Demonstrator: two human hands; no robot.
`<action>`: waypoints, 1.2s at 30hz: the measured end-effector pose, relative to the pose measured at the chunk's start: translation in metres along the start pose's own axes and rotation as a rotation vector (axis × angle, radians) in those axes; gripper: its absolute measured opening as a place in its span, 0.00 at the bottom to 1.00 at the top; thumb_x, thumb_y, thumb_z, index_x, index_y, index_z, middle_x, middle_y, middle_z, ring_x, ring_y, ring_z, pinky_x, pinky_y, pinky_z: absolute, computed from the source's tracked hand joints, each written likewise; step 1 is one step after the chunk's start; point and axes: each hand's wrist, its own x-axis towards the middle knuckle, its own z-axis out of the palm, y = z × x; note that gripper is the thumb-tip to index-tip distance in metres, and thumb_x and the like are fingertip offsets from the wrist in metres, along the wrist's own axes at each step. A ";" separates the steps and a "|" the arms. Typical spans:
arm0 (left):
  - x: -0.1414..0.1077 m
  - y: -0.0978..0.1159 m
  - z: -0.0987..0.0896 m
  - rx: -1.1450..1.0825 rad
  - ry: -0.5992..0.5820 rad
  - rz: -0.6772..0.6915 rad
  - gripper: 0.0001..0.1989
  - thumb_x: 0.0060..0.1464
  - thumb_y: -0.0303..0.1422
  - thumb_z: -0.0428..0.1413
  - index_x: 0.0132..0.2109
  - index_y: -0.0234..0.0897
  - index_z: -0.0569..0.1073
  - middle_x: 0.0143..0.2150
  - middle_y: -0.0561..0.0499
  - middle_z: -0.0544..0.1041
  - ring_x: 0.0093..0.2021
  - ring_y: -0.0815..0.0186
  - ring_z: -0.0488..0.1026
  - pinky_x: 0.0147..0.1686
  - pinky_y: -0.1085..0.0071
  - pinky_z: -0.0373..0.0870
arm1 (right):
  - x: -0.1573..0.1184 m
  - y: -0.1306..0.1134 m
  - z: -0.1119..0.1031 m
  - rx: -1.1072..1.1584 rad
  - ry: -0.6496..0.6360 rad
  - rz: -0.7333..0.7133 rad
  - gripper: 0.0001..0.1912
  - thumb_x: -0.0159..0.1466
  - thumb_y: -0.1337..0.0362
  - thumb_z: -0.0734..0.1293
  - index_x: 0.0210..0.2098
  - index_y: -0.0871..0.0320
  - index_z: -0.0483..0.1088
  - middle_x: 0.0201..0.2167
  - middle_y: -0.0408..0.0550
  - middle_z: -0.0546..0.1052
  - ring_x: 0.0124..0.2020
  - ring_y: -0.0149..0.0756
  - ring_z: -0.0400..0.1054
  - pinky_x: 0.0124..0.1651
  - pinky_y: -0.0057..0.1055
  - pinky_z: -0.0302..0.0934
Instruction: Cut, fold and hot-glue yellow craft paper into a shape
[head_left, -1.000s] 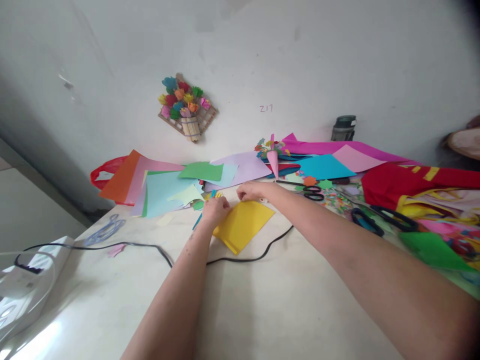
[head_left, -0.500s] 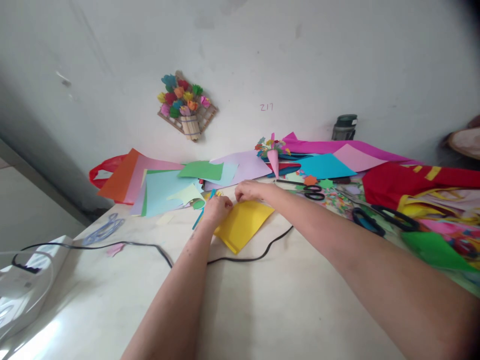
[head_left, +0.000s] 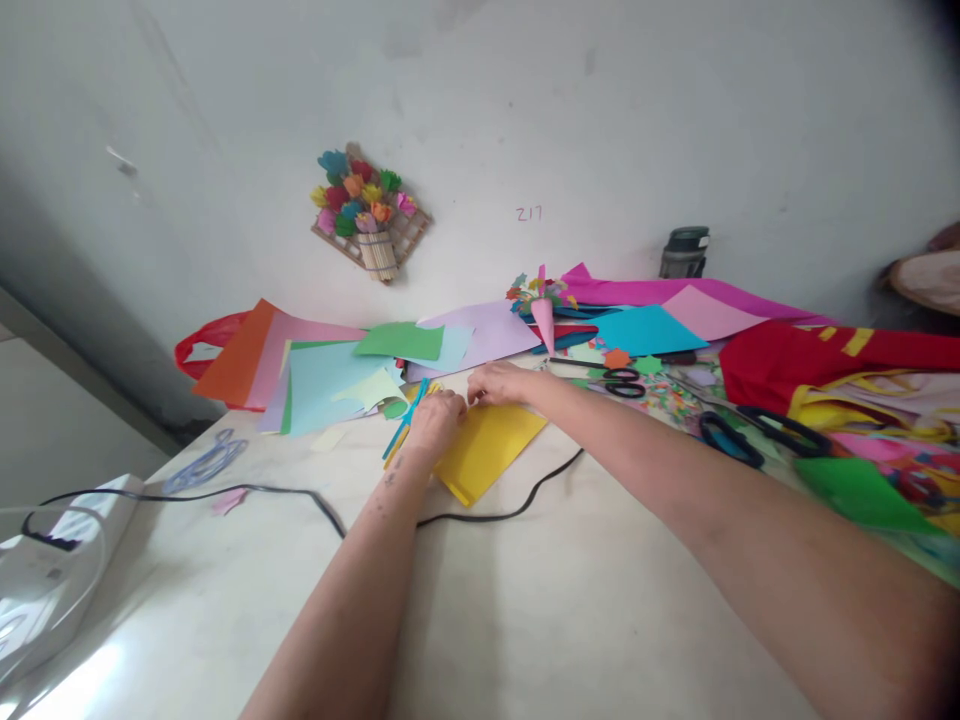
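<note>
A yellow sheet of paper (head_left: 491, 450) lies at a slant on the table under both hands. My left hand (head_left: 439, 418) is closed at its upper left edge, fingers curled in a pinch. Close beside it, my right hand (head_left: 496, 383) pinches at the sheet's far edge, with the fingertips of the two hands nearly meeting. What exactly lies between the fingertips is hidden. Just left of my left hand is a thin blue strip (head_left: 405, 420), with yellow strips next to it. A small round green paper piece (head_left: 394, 409) sits by them.
Coloured sheets (head_left: 330, 385) spread at the back left. To the right are black-handled scissors (head_left: 624, 382), larger scissors (head_left: 784, 432), small paper scraps and a red cloth (head_left: 780, 365). A black cord (head_left: 480, 518) crosses the table to a power strip (head_left: 82, 545). A bottle (head_left: 684, 252) stands at the wall.
My left hand has turned slightly and shifted a little. More of the yellow strip now shows beside the blue strip. My right hand has barely moved, and the sheet stays in place.
</note>
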 end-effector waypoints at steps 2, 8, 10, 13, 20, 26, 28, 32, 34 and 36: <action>-0.001 0.002 -0.001 0.046 0.004 0.052 0.10 0.49 0.24 0.48 0.33 0.35 0.74 0.34 0.45 0.73 0.40 0.63 0.69 0.40 0.70 0.62 | -0.001 -0.003 -0.003 -0.012 -0.014 0.001 0.13 0.56 0.65 0.62 0.40 0.49 0.73 0.36 0.44 0.76 0.39 0.33 0.66 0.36 0.24 0.53; -0.002 0.002 0.000 0.075 0.026 0.143 0.10 0.49 0.23 0.48 0.33 0.33 0.74 0.32 0.45 0.73 0.39 0.63 0.68 0.41 0.69 0.62 | -0.009 -0.017 -0.015 -0.073 -0.033 0.026 0.12 0.56 0.69 0.63 0.37 0.53 0.75 0.37 0.47 0.75 0.41 0.34 0.66 0.37 0.24 0.54; -0.002 0.000 0.002 0.040 0.041 0.151 0.12 0.49 0.23 0.48 0.36 0.34 0.75 0.33 0.46 0.73 0.39 0.63 0.68 0.42 0.69 0.62 | -0.011 -0.020 -0.016 -0.090 -0.031 0.010 0.12 0.56 0.69 0.62 0.37 0.53 0.75 0.37 0.48 0.75 0.41 0.35 0.66 0.38 0.25 0.54; -0.003 -0.002 0.002 0.011 0.036 0.146 0.13 0.48 0.23 0.48 0.38 0.35 0.75 0.33 0.46 0.73 0.39 0.63 0.68 0.41 0.69 0.62 | -0.012 -0.019 -0.016 -0.117 -0.022 -0.005 0.12 0.55 0.70 0.62 0.36 0.54 0.74 0.37 0.49 0.75 0.42 0.35 0.66 0.38 0.25 0.55; -0.009 0.003 -0.006 0.033 0.000 0.187 0.11 0.51 0.26 0.48 0.35 0.35 0.76 0.33 0.45 0.71 0.39 0.63 0.66 0.41 0.68 0.61 | -0.018 -0.008 -0.008 -0.226 0.042 0.024 0.11 0.56 0.70 0.61 0.36 0.57 0.74 0.37 0.52 0.75 0.41 0.37 0.67 0.38 0.27 0.55; -0.012 0.006 -0.007 0.084 -0.013 0.216 0.12 0.52 0.25 0.47 0.36 0.34 0.75 0.34 0.44 0.70 0.39 0.62 0.64 0.41 0.67 0.60 | -0.021 -0.002 -0.003 -0.338 0.058 0.037 0.13 0.55 0.74 0.60 0.36 0.63 0.73 0.36 0.57 0.75 0.40 0.40 0.67 0.39 0.30 0.56; -0.012 0.007 -0.007 0.102 -0.008 0.224 0.12 0.52 0.26 0.47 0.35 0.33 0.75 0.34 0.44 0.70 0.39 0.62 0.64 0.41 0.66 0.60 | -0.021 -0.004 -0.004 -0.361 0.052 0.037 0.13 0.55 0.76 0.59 0.36 0.63 0.73 0.35 0.58 0.75 0.40 0.40 0.67 0.38 0.31 0.56; -0.014 0.010 -0.007 0.148 0.008 0.219 0.12 0.52 0.26 0.46 0.33 0.33 0.75 0.34 0.43 0.70 0.40 0.60 0.63 0.41 0.66 0.59 | -0.023 -0.009 -0.010 -0.358 0.025 0.045 0.12 0.55 0.76 0.59 0.34 0.64 0.73 0.34 0.57 0.75 0.39 0.40 0.68 0.37 0.31 0.56; -0.015 0.012 -0.007 0.169 0.018 0.210 0.12 0.52 0.25 0.46 0.33 0.32 0.74 0.35 0.43 0.70 0.40 0.60 0.63 0.41 0.66 0.59 | -0.025 -0.012 -0.014 -0.328 -0.004 0.065 0.12 0.54 0.76 0.61 0.35 0.64 0.73 0.35 0.57 0.75 0.39 0.39 0.68 0.38 0.30 0.56; -0.015 0.013 -0.007 0.181 0.024 0.201 0.12 0.52 0.24 0.45 0.34 0.32 0.74 0.35 0.43 0.69 0.40 0.60 0.63 0.40 0.66 0.59 | -0.026 -0.015 -0.018 -0.316 -0.042 0.099 0.12 0.53 0.75 0.62 0.37 0.64 0.72 0.37 0.57 0.75 0.39 0.39 0.68 0.38 0.29 0.56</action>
